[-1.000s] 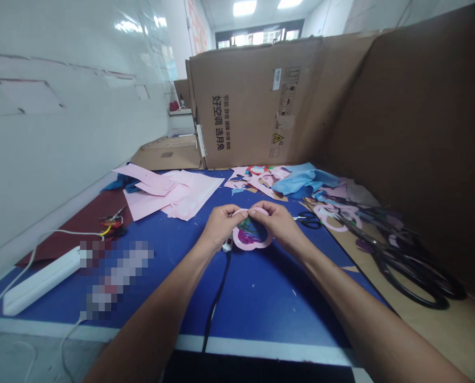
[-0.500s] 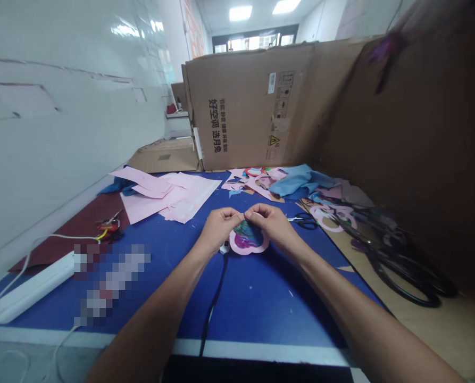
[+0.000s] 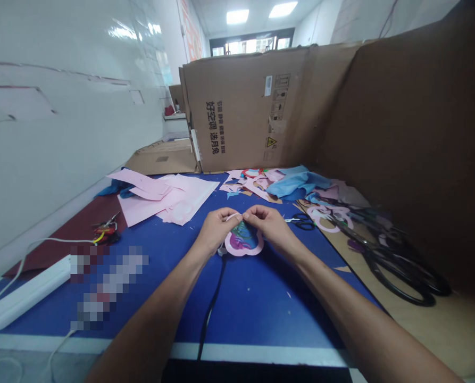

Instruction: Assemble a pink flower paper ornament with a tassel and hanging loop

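Before cardboard (image 3: 241,117) printed “好空调”, both hands (image 3: 269,224) pinch a pink-rimmed cutout (image 3: 244,244).

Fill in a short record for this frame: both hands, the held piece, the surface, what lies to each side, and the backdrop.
Left hand: pinching the pink-bordered piece at its upper edge
Right hand: pinching the same edge, beside the left
Held piece: wavy outline, multicoloured centre
Surface: blue tabletop
Left side: pink sheets
Right side: small scissors, larger black-handled scissors
Backdrop: printed cardboard

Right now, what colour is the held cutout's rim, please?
The rim is pink, in the head view.
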Demonstrator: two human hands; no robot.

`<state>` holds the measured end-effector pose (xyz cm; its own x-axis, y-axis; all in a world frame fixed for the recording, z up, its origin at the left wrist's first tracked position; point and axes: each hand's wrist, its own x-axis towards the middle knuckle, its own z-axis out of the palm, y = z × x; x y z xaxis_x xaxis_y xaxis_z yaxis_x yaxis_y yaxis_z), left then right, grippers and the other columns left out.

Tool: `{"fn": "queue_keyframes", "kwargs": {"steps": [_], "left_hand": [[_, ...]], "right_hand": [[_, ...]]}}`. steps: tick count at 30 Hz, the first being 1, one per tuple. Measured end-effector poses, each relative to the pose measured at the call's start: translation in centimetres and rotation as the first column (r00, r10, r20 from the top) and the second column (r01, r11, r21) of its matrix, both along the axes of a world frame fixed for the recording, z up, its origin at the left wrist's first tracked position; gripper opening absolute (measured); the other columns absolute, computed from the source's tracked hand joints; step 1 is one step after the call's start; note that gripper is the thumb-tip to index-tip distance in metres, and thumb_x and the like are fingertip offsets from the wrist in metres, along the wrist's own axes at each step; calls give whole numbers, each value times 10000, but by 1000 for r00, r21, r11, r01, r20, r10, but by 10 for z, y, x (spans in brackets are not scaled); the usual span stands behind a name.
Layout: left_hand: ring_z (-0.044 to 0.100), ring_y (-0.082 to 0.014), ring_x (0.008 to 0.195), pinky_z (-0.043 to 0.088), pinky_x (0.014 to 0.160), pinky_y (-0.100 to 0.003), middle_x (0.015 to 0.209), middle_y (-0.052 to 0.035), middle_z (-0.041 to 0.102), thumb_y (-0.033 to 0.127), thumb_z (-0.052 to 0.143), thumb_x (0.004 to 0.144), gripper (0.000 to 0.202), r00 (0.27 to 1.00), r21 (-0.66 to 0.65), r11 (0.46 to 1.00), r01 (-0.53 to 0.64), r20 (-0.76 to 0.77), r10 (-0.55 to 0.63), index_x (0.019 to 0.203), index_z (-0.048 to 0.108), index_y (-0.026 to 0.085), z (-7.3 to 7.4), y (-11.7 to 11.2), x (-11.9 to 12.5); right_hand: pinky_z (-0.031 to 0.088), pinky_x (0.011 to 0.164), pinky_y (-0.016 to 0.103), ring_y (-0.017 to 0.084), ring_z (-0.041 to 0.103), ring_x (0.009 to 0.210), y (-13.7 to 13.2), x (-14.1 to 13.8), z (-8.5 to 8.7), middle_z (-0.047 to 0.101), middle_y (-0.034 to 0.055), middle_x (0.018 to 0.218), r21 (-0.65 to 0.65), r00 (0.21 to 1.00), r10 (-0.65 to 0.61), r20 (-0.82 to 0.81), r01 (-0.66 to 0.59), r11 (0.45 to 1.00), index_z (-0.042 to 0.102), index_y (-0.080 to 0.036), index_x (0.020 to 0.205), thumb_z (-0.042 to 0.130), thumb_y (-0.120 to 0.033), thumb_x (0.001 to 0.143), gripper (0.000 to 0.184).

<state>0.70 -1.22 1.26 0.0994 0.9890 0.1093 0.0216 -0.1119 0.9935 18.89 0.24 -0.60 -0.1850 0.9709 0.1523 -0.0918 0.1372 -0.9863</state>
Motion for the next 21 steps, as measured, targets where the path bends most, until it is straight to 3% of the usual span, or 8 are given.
{"fn": "queue_keyframes", "kwargs": {"steps": [8,14,21], "left_hand": [[635,-160,688,487,686,-289,744,-27,735,447,866,707,303,1000,-17,1000,-18,16,18,794,784,168,-1,0,0],[618,-157,655,487,666,-289,704,-20,719,411,834,700,244,998,-25,998,-58,15,59,743,766,182,-1,2,0],[637,-167,690,495,680,-292,753,-24,739,437,845,712,273,1000,-24,999,-21,12,22,797,782,186,1,0,2]], "right_hand": [[431,673,310,158,546,684,-1,1,3,675,4,729,-20,1000,6,-23,-7,1000,723,-198,771,944,-626,669,493],[415,634,306,153,516,655,-4,1,6,654,-8,723,-21,1000,4,-12,-4,1000,733,-208,818,867,-722,750,535],[423,666,309,150,529,665,-1,1,4,651,-16,705,-11,999,-18,-34,18,1000,712,-208,787,939,-677,670,534]]}}
